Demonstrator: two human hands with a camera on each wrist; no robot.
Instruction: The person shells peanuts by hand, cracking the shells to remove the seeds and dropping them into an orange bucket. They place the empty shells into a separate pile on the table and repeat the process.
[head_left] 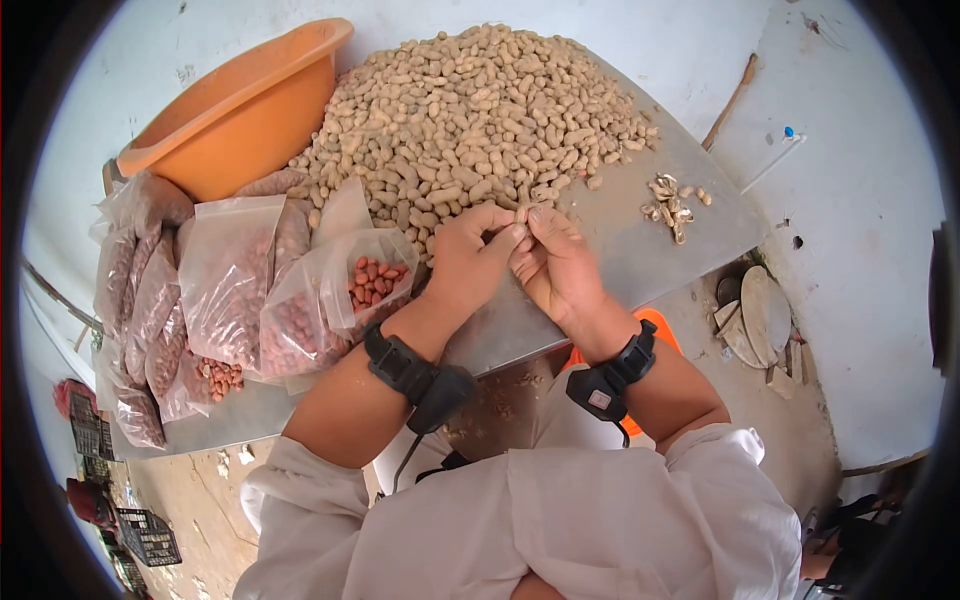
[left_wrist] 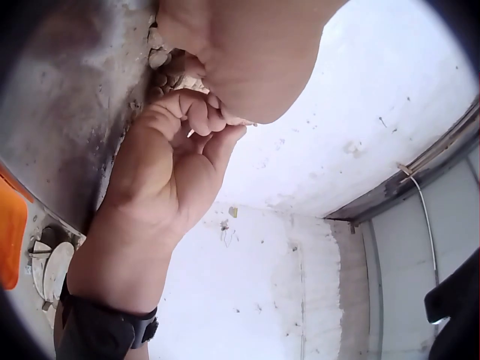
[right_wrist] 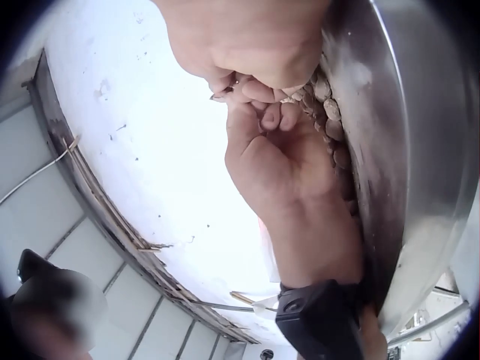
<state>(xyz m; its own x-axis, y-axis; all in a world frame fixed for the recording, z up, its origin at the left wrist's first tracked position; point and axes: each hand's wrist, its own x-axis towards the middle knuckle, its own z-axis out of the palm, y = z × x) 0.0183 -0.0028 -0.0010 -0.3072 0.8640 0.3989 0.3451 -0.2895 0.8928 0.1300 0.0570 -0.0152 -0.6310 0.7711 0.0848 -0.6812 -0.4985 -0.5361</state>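
Both hands meet fingertip to fingertip at the front edge of a big heap of unshelled peanuts [head_left: 480,120]. My left hand [head_left: 466,262] and right hand [head_left: 562,272] pinch a small peanut [head_left: 521,214] between thumbs and fingers; most of it is covered. In the left wrist view the right hand [left_wrist: 161,161] has its fingers curled in against the left hand [left_wrist: 251,56]. The right wrist view shows the left hand [right_wrist: 289,161] below the right hand [right_wrist: 247,37], their tips touching. Whether the shell is cracked cannot be told.
An orange basin [head_left: 240,115] leans at the back left of the metal table [head_left: 690,225]. Clear bags [head_left: 235,270] of red kernels lie at left, one open with kernels [head_left: 375,283] showing. Broken shells [head_left: 668,205] lie at right. An orange container [head_left: 655,330] stands below the table edge.
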